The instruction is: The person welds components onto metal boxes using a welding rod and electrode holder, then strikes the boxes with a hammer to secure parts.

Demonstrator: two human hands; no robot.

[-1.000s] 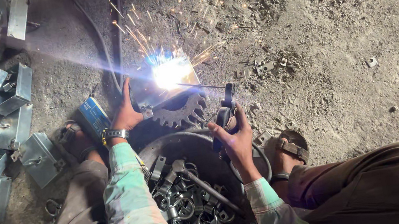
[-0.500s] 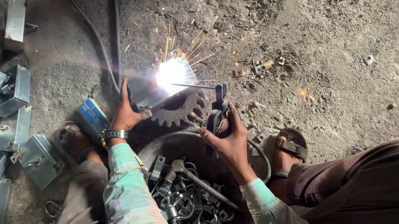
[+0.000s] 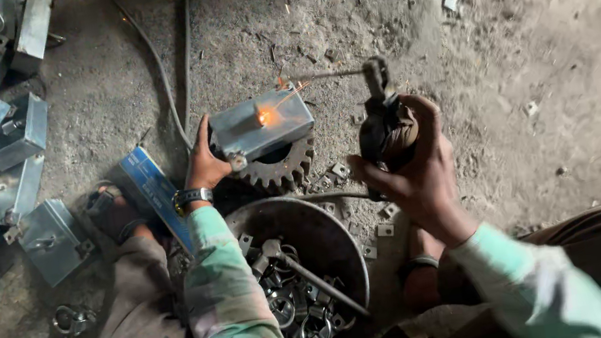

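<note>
My left hand (image 3: 203, 163) rests on the left end of a small grey metal box (image 3: 264, 125) that lies on a toothed gear wheel (image 3: 281, 170). A fresh weld spot glows orange on the box's top. My right hand (image 3: 411, 159) grips a dark welding electrode holder (image 3: 383, 120), raised to the right of the box. Its thin rod (image 3: 322, 75) points left, above the box's far edge.
A round metal pan (image 3: 302, 229) of rings, small parts and a hammer sits between my knees. Several finished metal boxes (image 3: 0, 152) are piled at the left. A blue packet (image 3: 152, 188) lies by my left wrist. Cables (image 3: 167, 61) run across the dirt floor.
The bright arc and sparks have stopped; only a small glow is left on the box. My right hand has lifted the holder away from the box.
</note>
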